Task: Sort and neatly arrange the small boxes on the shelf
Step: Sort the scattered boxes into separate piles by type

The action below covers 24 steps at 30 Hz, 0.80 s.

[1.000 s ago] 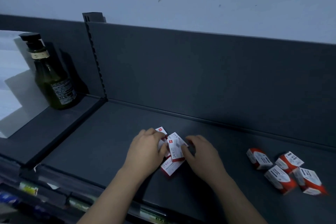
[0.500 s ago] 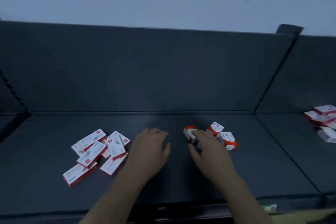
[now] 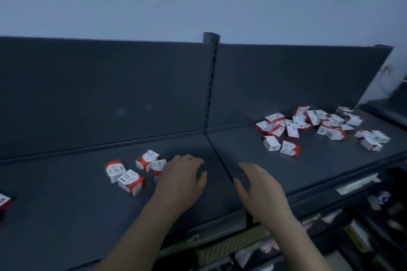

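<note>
Head camera, single view. The light is dim and the far right edge is blurred.

Both hands are out over the dark grey metal shelf (image 3: 66,204), palms down. I read the left hand (image 3: 180,179) as relaxed, with fingers loosely curved, close together and gripping nothing. The right hand (image 3: 258,191) is spread wider, its fingers nearly straight and the thumb held apart towards the left hand. It has nothing in it. I cannot tell whether either palm touches the shelf surface.

The seam where two shelf sections meet runs between the hands. It leads back to a slotted grey upright post (image 3: 211,86) beyond the fingertips.

Task items:
- A small group of red-and-white cardboard boxes (image 3: 131,181) lies just left of the left hand, tumbled at different angles. The nearest box is partly hidden behind that hand's outer edge, and I cannot confirm contact.
- A larger loose heap of red-and-white boxes (image 3: 293,130) lies well beyond and to the right of the right hand, on the right shelf section. Some of these overlap.
- One flat red-and-white box (image 3: 4,200) is cut off by the frame edge, far left of the left hand.

Below the right wrist, under the shelf lip, a tan woven basket (image 3: 231,244) sits on a lower level.
</note>
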### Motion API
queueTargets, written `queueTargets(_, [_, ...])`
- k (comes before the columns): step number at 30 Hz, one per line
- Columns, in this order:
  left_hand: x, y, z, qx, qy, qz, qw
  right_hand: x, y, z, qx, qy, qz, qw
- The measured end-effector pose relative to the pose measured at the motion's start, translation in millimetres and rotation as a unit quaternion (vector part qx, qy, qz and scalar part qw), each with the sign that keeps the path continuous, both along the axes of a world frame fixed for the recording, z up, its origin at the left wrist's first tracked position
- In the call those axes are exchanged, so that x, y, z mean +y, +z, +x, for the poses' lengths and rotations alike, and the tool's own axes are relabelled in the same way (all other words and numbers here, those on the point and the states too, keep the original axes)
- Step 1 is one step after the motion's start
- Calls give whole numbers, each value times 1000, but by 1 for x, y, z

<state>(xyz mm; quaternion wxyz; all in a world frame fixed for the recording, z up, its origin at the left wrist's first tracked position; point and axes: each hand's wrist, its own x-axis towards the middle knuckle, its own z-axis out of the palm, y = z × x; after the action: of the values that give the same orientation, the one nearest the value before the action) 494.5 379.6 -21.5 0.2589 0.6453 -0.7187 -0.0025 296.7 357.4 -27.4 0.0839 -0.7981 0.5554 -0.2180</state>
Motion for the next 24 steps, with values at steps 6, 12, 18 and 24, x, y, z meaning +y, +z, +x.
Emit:
queueTargets(6, [-44,0,-85,3,-38,5,999,-23,-2,-89,-1,-46,5,999])
queueTargets(12, [-95,4,-137,-3,-63,30,998,-52,3,-140,4,-88,3,996])
queueTargets(18, [-163,7,-168,-15,-63,50,997,-104,9,-170,-3,-108,1,994])
queueTargets(24, [-238,5,-182,9,-48,105,993,-167,14,-187,0,-134,26,991])
